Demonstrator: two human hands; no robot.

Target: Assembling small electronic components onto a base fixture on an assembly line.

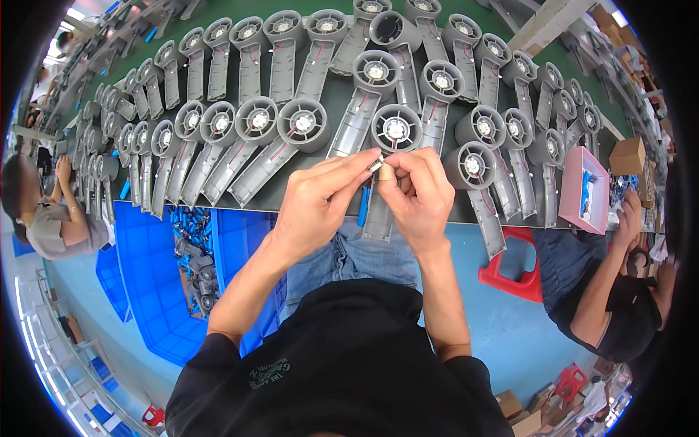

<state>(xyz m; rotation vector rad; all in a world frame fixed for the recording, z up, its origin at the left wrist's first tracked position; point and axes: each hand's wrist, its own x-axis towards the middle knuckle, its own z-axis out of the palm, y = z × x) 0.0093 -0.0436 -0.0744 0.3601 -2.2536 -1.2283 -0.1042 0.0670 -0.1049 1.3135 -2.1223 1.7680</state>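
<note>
Above the near edge of the dark green bench [280, 180], roughly midway along it, the person's left hand [313, 211] is pinching a small, narrow, dark-and-silver piece [375, 165] between thumb and index finger. The right hand [419, 193] is bringing its thumb and index finger narrowly together at the piece's right end; whether they are gripping it too, I cannot tell.

Directly below the hands, a grey plastic fan housing with a round spoked head [397, 130] is lying with its long trough-shaped handle pointing toward the person and jutting past the near edge. A slim blue cylinder [363, 207] is lying just left of that handle.

Rows of similar grey housings [256, 120] are covering the bench from the left end to the right, most showing a white centre, some a red wire along the handle. Near the right end, by the near edge, a pink open box [587, 191] is holding blue items, and a brown cardboard box [628, 156] is standing just beyond it.

Below the near edge, large blue plastic bins [156, 291] are standing on the left and a red plastic stool [510, 273] on the right. Two co-workers are sitting nearby, one in a grey top [69, 229] at the left, one in black [619, 317] at the right.
</note>
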